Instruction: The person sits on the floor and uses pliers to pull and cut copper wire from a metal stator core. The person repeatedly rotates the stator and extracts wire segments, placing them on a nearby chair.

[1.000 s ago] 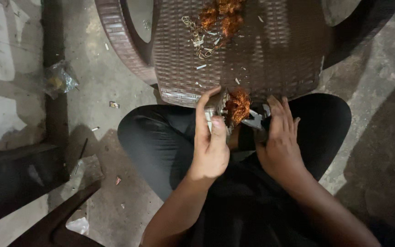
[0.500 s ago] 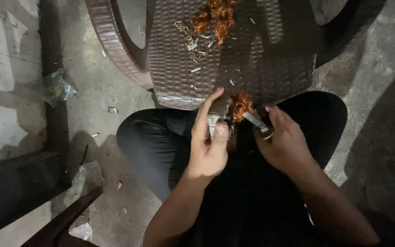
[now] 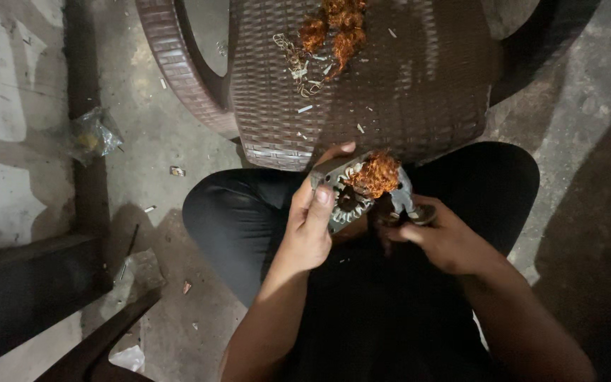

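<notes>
1. Your left hand (image 3: pixel 310 225) is in the middle of the frame. It is closed around a grey metal motor part (image 3: pixel 343 192) with a round hole ringed by little teeth. Your thumb lies flat on its front and your fingertips hook over its top edge.
2. A clump of orange copper wire (image 3: pixel 376 175) sticks out of the right side of the motor part.
3. Your right hand (image 3: pixel 441 239) is just right of the middle. It is curled shut around a small tool (image 3: pixel 406 205). The tool's tip sits just under the wire clump. You cannot tell what kind of tool it is.
4. Both hands are held over your lap, above your dark trousers (image 3: pixel 242 212).
5. A brown woven chair (image 3: pixel 404 85) fills the top of the frame. More orange wire (image 3: pixel 334 28) lies on its seat, with small pale scraps (image 3: pixel 298 67) beside it.
6. A crumpled clear bag (image 3: pixel 93 136) lies on the concrete floor (image 3: pixel 143 155) in the upper left.
</notes>
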